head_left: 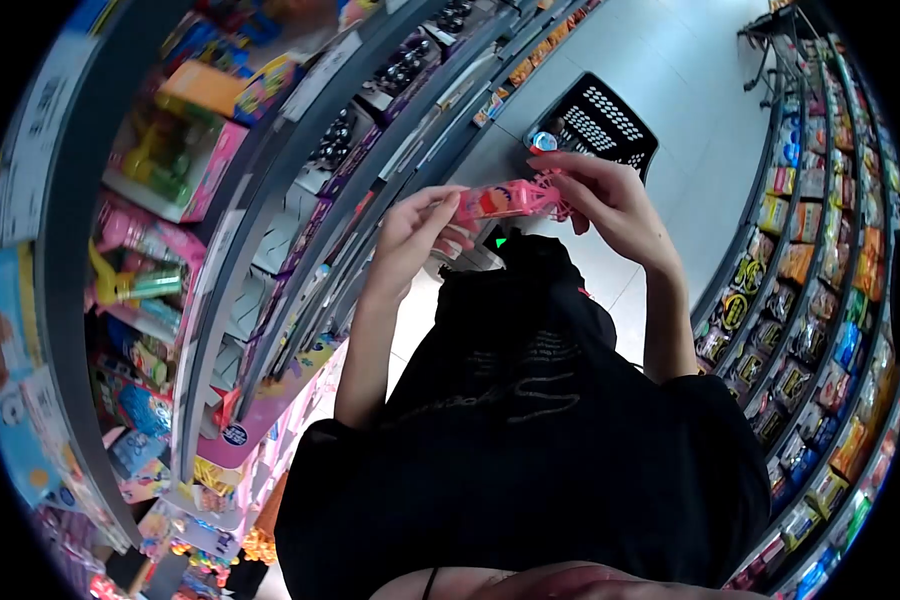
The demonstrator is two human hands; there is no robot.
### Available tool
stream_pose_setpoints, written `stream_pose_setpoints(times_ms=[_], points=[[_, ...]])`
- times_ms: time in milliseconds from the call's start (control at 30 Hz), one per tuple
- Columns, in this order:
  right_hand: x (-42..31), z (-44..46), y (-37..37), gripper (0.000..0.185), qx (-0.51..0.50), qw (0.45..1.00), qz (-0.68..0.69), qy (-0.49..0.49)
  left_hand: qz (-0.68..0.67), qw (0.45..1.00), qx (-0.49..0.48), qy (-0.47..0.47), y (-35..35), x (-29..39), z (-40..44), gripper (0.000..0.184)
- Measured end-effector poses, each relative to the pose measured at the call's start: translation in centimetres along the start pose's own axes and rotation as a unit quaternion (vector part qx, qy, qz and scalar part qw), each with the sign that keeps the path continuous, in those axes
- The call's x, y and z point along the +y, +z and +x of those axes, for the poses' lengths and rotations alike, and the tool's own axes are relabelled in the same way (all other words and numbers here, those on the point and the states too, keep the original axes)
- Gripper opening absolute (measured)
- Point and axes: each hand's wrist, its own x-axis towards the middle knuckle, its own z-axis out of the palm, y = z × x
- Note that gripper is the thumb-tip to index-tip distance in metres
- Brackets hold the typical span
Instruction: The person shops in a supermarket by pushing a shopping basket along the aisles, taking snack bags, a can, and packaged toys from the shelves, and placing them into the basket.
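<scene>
A pink candy toy (498, 201) is held up in front of my chest, with a printed label on its tube and a pink openwork top. My left hand (415, 235) grips the tube's left end between thumb and fingers. At the other end, my right hand (610, 205) pinches the openwork top, and its fingers cover part of it. The toy lies roughly level between both hands.
On the floor ahead stands a black shopping basket (651, 140), with a round blue-and-white container (543, 142) at its near left. Shelves of toys and sweets (160, 285) rise close on my left. Shelves of bagged snacks (795, 265) line the right.
</scene>
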Motion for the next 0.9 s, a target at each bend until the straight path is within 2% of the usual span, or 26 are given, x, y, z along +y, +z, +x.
stream_pose_setpoints(times_ms=[67, 133, 167, 200, 267, 300, 333, 400, 433, 467, 533, 567, 600, 633, 667, 700, 767, 833, 867, 900], points=[[3.6, -0.8, -1.9, 0.028, 0.051, 0.997, 0.028, 0.049, 0.019, 0.999, -0.018, -0.030, 1.6, -1.4, 3.0, 0.034], [7.5, -1.0, -5.1, 0.029, 0.120, 0.985, 0.063, 0.104, 0.074, 0.996, 0.014, -0.055, 3.8, -3.9, 5.8, 0.040], [9.9, -1.0, -6.8, 0.030, 0.183, 0.974, 0.063, 0.114, 0.107, 0.992, 0.013, -0.060, 4.9, -5.6, 7.6, 0.043], [12.8, -0.7, -8.5, 0.030, 0.244, 0.960, 0.061, 0.121, 0.170, 0.984, 0.055, -0.025, 6.6, -7.6, 9.0, 0.038], [20.5, -0.1, -12.3, 0.031, 0.347, 0.926, 0.000, 0.152, 0.378, 0.916, 0.098, 0.086, 10.3, -10.4, 12.4, 0.046], [25.7, 0.3, -14.1, 0.031, 0.378, 0.913, 0.025, 0.149, 0.437, 0.891, 0.081, 0.090, 12.4, -10.6, 14.1, 0.059], [30.1, 0.9, -15.5, 0.031, 0.397, 0.898, 0.026, 0.187, 0.493, 0.860, 0.054, 0.118, 14.3, -11.8, 16.1, 0.076], [37.9, 2.2, -17.0, 0.030, 0.461, 0.854, -0.054, 0.236, 0.558, 0.819, -0.061, 0.119, 18.0, -11.9, 19.7, 0.089], [42.4, 2.8, -17.5, 0.029, 0.461, 0.843, -0.056, 0.273, 0.574, 0.795, -0.115, 0.160, 19.1, -13.5, 21.8, 0.100], [46.7, 3.3, -17.8, 0.028, 0.456, 0.832, -0.056, 0.310, 0.613, 0.750, -0.159, 0.191, 20.6, -13.8, 23.4, 0.096], [53.9, 4.5, -17.7, 0.028, 0.423, 0.799, 0.096, 0.417, 0.643, 0.697, -0.270, 0.166, 22.1, -16.3, 26.2, 0.082], [56.2, 5.2, -17.3, 0.028, 0.396, 0.795, 0.103, 0.447, 0.650, 0.691, -0.282, 0.145, 22.4, -18.2, 27.1, 0.054], [58.6, 6.0, -17.0, 0.029, 0.370, 0.792, 0.111, 0.474, 0.693, 0.649, -0.309, 0.056, 22.9, -20.3, 28.1, 0.025], [62.5, 6.5, -16.0, 0.030, 0.335, 0.805, 0.086, 0.483, 0.727, 0.610, -0.315, -0.020, 23.7, -20.8, 28.8, 0.010], [69.8, 6.8, -13.6, 0.031, 0.334, 0.818, 0.029, 0.468, 0.703, 0.637, -0.317, 0.003, 23.8, -19.8, 29.1, 0.007], [71.1, 8.1, -13.2, 0.031, 0.313, 0.820, 0.005, 0.479, 0.669, 0.672, -0.311, 0.055, 23.0, -20.4, 29.1, 0.009], [73.6, 10.2, -11.0, 0.031, 0.279, 0.823, -0.006, 0.495, 0.666, 0.674, -0.313, 0.063, 22.9, -20.3, 29.1, 0.017], [76.8, 12.0, -9.0, 0.030, 0.243, 0.825, 0.029, 0.510, 0.639, 0.714, -0.274, 0.083, 23.3, -20.5, 29.4, 0.023], [78.7, 12.9, -7.7, 0.032, 0.239, 0.799, 0.042, 0.550, 0.645, 0.712, -0.263, 0.089, 23.6, -20.5, 29.6, 0.023], [76.6, 14.1, -8.2, 0.033, 0.232, 0.810, 0.078, 0.532, 0.646, 0.709, -0.268, 0.085, 23.7, -20.6, 29.6, 0.021]])
